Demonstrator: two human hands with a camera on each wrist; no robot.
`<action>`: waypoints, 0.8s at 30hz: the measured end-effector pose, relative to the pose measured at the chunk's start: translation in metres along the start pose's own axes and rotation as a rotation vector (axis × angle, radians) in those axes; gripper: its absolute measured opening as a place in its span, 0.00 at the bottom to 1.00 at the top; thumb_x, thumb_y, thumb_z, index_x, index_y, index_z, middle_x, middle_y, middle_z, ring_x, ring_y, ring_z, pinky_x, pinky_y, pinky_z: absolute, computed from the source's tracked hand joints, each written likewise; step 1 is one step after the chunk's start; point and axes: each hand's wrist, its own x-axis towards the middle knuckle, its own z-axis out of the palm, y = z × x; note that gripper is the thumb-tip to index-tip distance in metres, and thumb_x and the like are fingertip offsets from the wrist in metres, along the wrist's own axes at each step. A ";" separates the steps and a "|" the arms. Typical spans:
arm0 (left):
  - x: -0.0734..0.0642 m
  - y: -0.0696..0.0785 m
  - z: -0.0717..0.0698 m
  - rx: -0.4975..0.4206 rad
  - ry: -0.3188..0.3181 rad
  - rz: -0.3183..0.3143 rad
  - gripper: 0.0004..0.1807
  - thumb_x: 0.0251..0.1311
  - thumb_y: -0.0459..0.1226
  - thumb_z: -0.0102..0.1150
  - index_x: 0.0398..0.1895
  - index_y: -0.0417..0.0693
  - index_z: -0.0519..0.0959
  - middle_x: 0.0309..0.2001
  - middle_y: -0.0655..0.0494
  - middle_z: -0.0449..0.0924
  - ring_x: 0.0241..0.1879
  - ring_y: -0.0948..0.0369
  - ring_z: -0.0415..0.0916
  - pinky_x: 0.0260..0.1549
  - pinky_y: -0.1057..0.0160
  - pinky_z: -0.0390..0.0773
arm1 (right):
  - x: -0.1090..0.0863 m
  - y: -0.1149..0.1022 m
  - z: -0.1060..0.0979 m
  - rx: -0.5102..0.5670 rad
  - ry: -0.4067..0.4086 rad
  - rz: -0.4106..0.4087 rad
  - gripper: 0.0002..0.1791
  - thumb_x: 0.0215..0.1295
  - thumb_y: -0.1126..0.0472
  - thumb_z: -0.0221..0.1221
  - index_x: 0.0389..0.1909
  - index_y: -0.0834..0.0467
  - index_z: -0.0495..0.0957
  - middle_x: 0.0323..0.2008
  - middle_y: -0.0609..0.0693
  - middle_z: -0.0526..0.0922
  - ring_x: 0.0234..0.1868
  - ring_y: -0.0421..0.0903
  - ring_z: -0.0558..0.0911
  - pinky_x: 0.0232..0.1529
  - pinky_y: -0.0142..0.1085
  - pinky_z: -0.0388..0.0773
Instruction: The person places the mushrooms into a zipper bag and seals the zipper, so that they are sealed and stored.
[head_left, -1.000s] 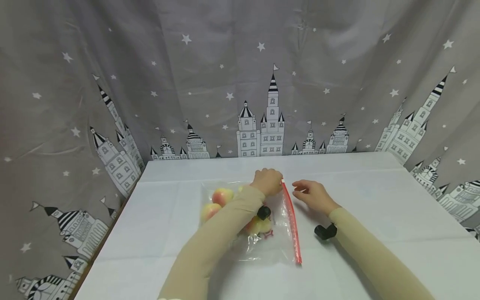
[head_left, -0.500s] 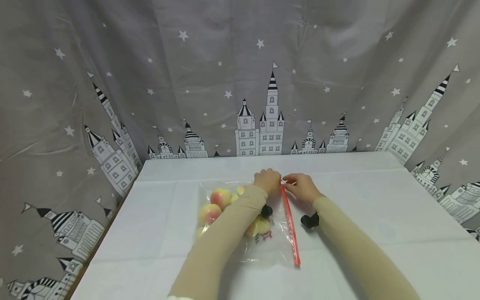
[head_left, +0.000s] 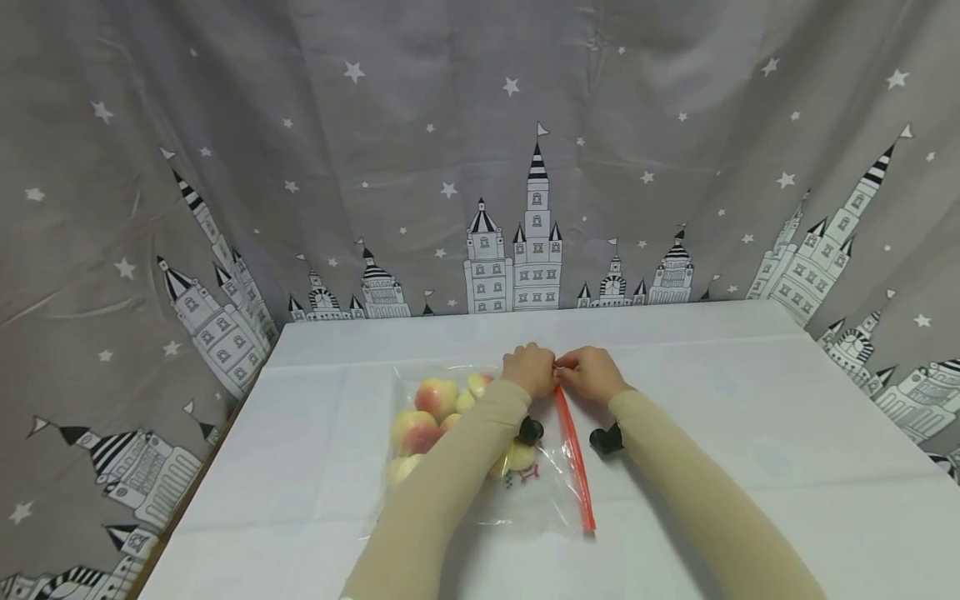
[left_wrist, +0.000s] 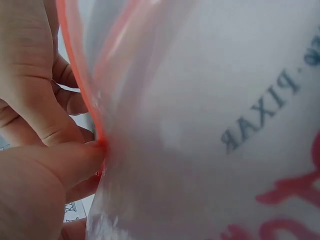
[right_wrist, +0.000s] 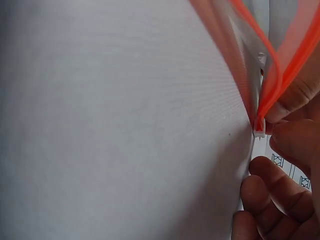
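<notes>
A clear zip bag [head_left: 540,492] lies flat with its red zip strip [head_left: 572,450] toward the right. Inside are several round yellow-and-red fruits [head_left: 437,398], perhaps peaches. At the strip's far end, my left hand [head_left: 530,369] pinches the bag's edge, the thumb [left_wrist: 65,162] pressing on the red strip in the left wrist view. My right hand [head_left: 592,373] meets it there, fingertips at the same corner. A small white slider [right_wrist: 258,134] sits at the strip's end beside the right thumb [right_wrist: 295,140]. The two red edges spread apart above it. The left forearm covers part of the fruits.
A white cloth [head_left: 720,433] covers the table under the bag. Behind hangs a grey curtain [head_left: 420,100] printed with castles and stars. A black camera mount [head_left: 606,439] sits at the right wrist.
My right hand has moved left to the bag's far corner and now touches it beside the left hand. The left hand has kept its hold on the edge.
</notes>
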 end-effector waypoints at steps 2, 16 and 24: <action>0.000 -0.001 0.001 -0.016 0.010 -0.005 0.16 0.67 0.49 0.59 0.42 0.47 0.86 0.45 0.46 0.85 0.46 0.47 0.82 0.45 0.46 0.82 | 0.000 0.000 0.001 -0.006 -0.002 0.000 0.10 0.64 0.64 0.63 0.42 0.63 0.89 0.39 0.57 0.91 0.48 0.60 0.87 0.57 0.53 0.80; -0.001 -0.004 -0.001 -0.032 0.002 0.017 0.08 0.62 0.42 0.62 0.37 0.48 0.85 0.42 0.47 0.85 0.44 0.47 0.84 0.41 0.47 0.84 | 0.007 -0.001 0.002 -0.062 -0.069 0.030 0.09 0.63 0.64 0.64 0.41 0.61 0.89 0.41 0.57 0.91 0.50 0.59 0.87 0.58 0.51 0.79; -0.002 -0.003 0.005 -0.041 0.035 -0.018 0.08 0.62 0.42 0.63 0.34 0.47 0.85 0.42 0.46 0.85 0.44 0.47 0.84 0.41 0.46 0.83 | 0.009 -0.006 -0.001 -0.066 -0.098 0.061 0.08 0.62 0.64 0.65 0.39 0.61 0.89 0.39 0.56 0.91 0.49 0.58 0.87 0.58 0.51 0.79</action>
